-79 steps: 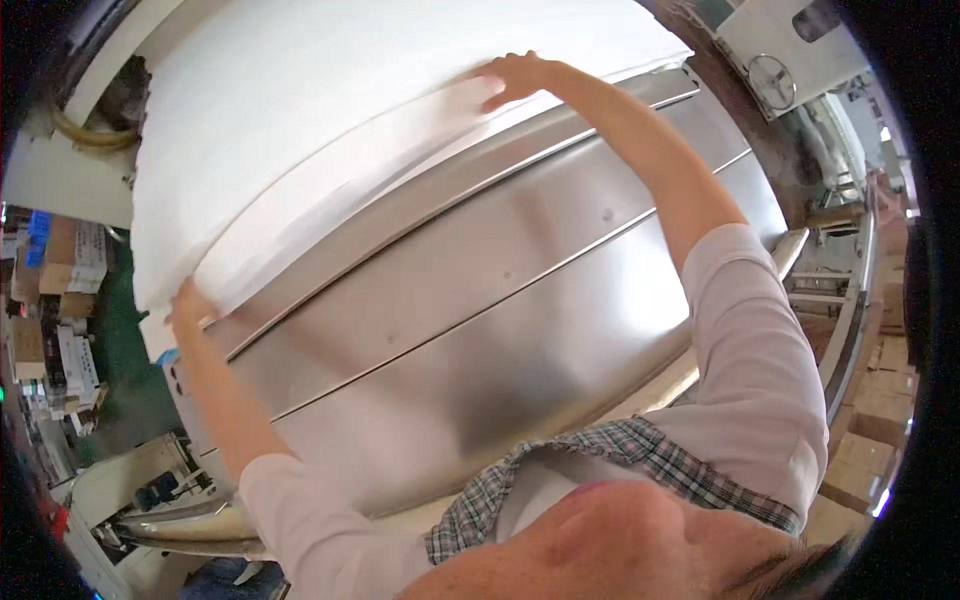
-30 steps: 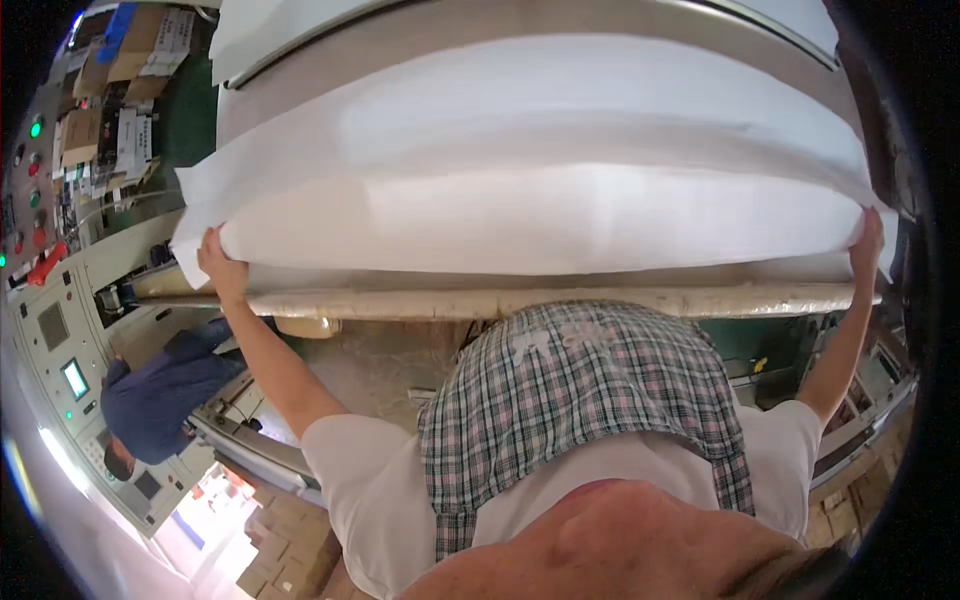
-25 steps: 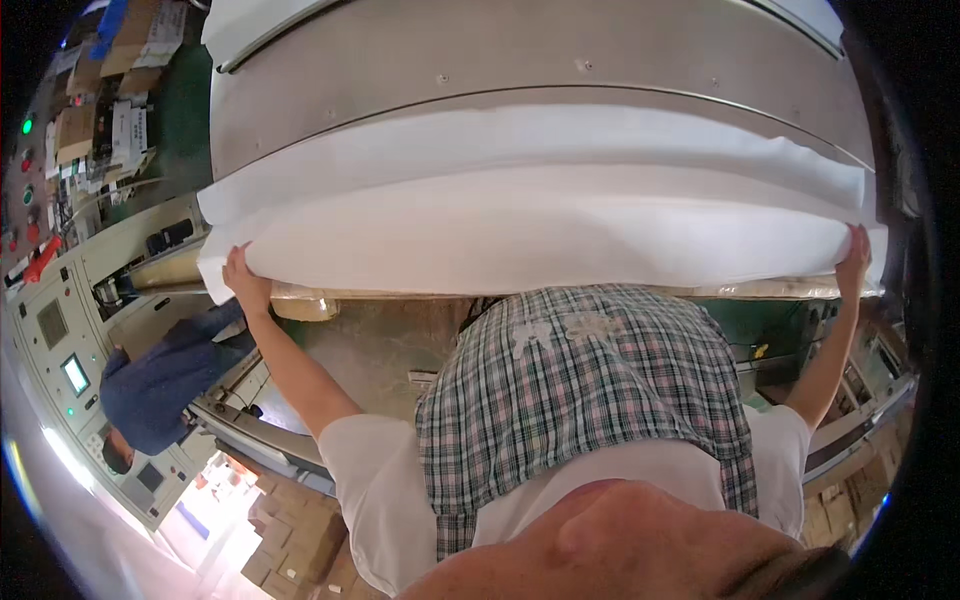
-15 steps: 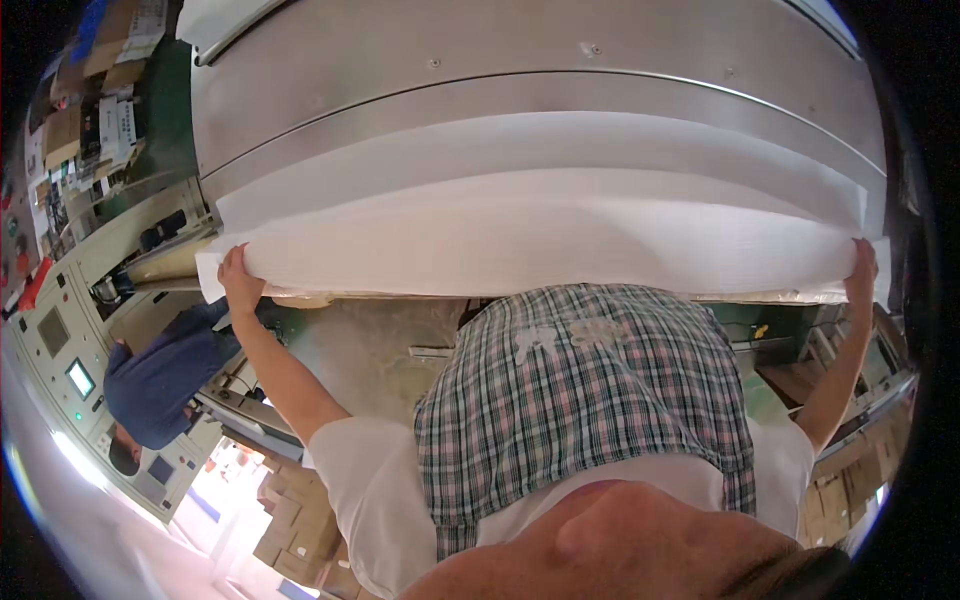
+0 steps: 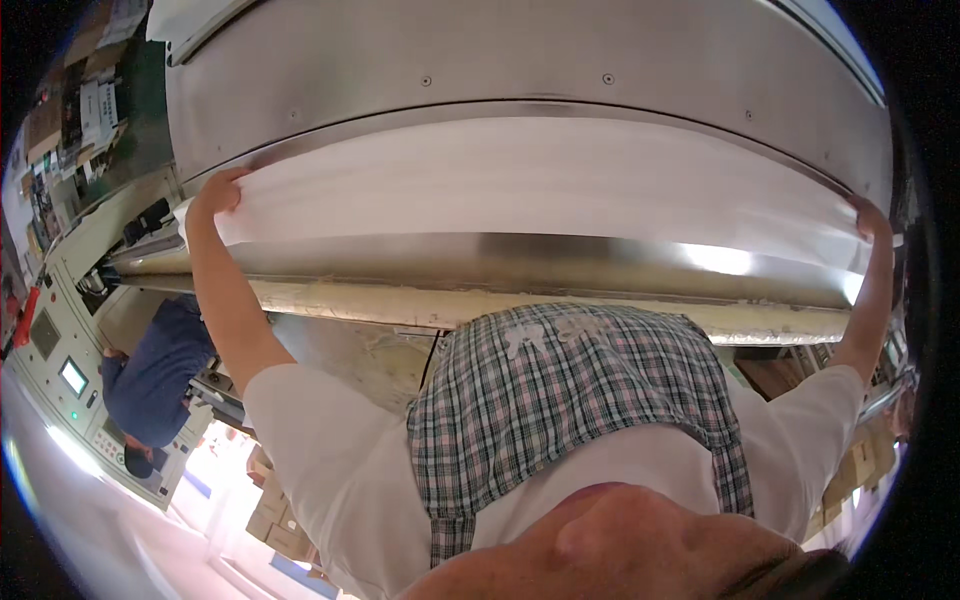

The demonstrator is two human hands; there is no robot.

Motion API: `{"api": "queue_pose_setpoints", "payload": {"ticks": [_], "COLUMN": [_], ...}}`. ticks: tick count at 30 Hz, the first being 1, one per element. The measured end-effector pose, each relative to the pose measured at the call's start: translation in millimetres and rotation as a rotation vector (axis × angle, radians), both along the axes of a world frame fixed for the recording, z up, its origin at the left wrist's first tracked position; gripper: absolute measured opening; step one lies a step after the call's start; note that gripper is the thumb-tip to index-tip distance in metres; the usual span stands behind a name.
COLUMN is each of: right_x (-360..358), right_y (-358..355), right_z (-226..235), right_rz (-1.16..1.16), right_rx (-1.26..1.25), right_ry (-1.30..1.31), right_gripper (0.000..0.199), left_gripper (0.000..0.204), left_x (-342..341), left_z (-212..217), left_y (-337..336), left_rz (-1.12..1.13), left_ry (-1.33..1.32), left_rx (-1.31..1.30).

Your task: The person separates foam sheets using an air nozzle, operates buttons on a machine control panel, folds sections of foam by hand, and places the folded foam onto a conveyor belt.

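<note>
A wide white sheet [image 5: 540, 175], paper-like or thin foam, stretches across the front of a metal machine. At its left end my left hand [image 5: 220, 192] grips the edge, fingers toward the machine and thumb on the white face. My right hand [image 5: 870, 218] grips the opposite end; its fingertips are partly hidden. The sheet's far edge lies along the seam under the metal cover [image 5: 515, 60]. Below its near edge a shiny metal surface [image 5: 590, 252] shows, with a long, pale yellowish padded bar [image 5: 360, 302] in front of my checked apron [image 5: 570, 380].
On the left stands a control cabinet [image 5: 50, 340] with a lit screen, and a person in dark blue [image 5: 160, 370] bends beside it. Cardboard boxes [image 5: 275, 520] are stacked behind me at lower left. More boxes [image 5: 860, 465] stand at lower right.
Both hands have moved away from me toward the machine, carrying the sheet's near edge forward. The shiny metal surface and padded bar beneath are now exposed.
</note>
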State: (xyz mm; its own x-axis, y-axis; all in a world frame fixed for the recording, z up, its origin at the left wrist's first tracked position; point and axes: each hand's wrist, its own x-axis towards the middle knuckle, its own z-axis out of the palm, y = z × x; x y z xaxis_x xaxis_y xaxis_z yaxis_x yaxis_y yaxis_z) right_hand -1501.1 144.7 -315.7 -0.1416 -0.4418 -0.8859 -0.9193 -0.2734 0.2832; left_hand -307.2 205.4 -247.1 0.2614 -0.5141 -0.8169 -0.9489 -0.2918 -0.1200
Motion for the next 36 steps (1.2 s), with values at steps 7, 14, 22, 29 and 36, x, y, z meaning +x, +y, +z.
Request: {"api": "queue_pose_setpoints", "payload": {"ticks": [7,14,22,29,36], "right_x": [43.4,357.3,628.3,728.0,676.1], "right_y": [-8.4,27.6,5.7,-15.6,24.6], "right_z": [-1.5,70.1,78.8,42.3,85.4], "right_rz": [0.026,-0.256,0.111,0.371,0.58], "right_rx": [-1.012,-1.057,-0.58,-0.731,-0.936], "right_ry": [-0.259,-0.95,-1.426,-1.466,-1.486], "right_gripper": [0.037,0.022,0.045,0.034,0.016], "left_gripper": [0.023,0.021,0.038,0.056,0.052], "left_x": [-87.7,-223.8,-264.4,-312.4,-259.6], "left_z": [51.7,33.8,-3.9,-13.8,-49.1], "left_y": [51.6,81.3,71.1,64.1,37.1], "left_rz": [-0.227,-0.108,-0.328,-0.489,-0.371], "left_ry": [-0.073,0.56,0.46,0.428,0.002], "left_rx": [-1.066,-1.195,-1.173,-1.052,-1.011]}}
